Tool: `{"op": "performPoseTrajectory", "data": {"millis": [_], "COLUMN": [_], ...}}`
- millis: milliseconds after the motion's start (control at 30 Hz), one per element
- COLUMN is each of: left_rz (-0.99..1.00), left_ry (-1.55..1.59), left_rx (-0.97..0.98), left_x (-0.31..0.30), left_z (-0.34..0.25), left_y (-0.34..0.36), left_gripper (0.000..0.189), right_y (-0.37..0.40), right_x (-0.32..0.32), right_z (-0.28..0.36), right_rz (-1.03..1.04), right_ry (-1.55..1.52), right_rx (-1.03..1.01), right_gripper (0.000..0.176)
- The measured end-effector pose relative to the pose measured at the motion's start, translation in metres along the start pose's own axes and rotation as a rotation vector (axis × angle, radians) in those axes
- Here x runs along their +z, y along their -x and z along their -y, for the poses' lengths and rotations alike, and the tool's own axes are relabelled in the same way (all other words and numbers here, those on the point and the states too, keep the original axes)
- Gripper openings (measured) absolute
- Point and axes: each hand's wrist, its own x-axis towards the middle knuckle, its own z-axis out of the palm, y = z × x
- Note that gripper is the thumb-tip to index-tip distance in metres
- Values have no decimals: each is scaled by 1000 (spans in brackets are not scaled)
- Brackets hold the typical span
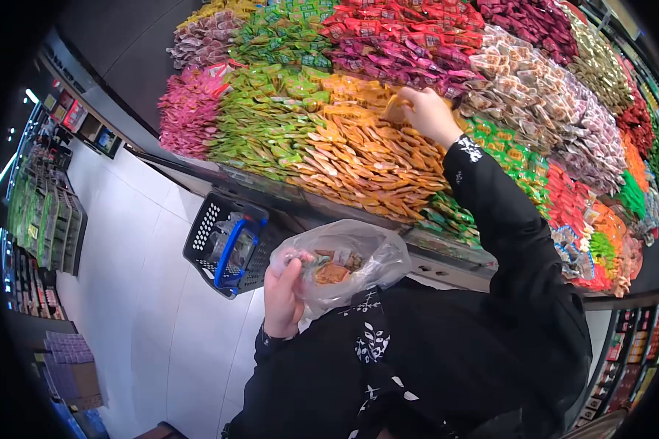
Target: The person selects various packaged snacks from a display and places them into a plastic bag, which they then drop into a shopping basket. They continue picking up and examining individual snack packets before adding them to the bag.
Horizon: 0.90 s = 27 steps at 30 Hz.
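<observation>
My left hand (284,293) is closed on the rim of a clear plastic bag (373,256), held open in front of my body. Several small wrapped packets (333,272) lie inside the bag. Reaching out over the display, my right hand (426,115) pinches a yellow-orange snack packet (396,110) at the back of the orange section. Below that hand spreads a dense bank of orange packets (373,161). Purple packets (410,62) lie just beyond it, and green packets (263,124) are heaped to the left.
A dark shopping basket (198,238) with a blue handle (231,256) stands on the white tiled floor (139,293), left of the bag. More packets in red, white and pink fill the display. Shelves (44,219) line the left side, and stacked boxes (73,366) stand at lower left.
</observation>
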Motion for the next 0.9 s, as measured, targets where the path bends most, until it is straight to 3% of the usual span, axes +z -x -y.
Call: {"op": "performPoseTrajectory", "data": {"millis": [133,267,367,533,767,900], "left_rz": [-41,-38,-45,-32,9,103], "left_ry": [9,68,79,43,87,53], "left_rx": [19,11,53,48,-29,-41], "left_x": [10,23,28,38,39,36], "left_z": [5,4,8,16,11,5], "left_y": [-20,-40,-54,-67,-80,-89], "left_gripper": [16,17,17,19,23,27], "right_y": [-10,-13,-3,4,2,1], "right_x": [19,14,25,27,30,33], "right_z": [-13,-18,-22,-31,-33,-29], "right_rz": [115,75,252,71,32,182], "right_ry": [88,124,110,238,108,214], "right_rx": [-16,-85,-110,-303,-229,-114], "right_gripper": [29,22,17,9,7,24]}}
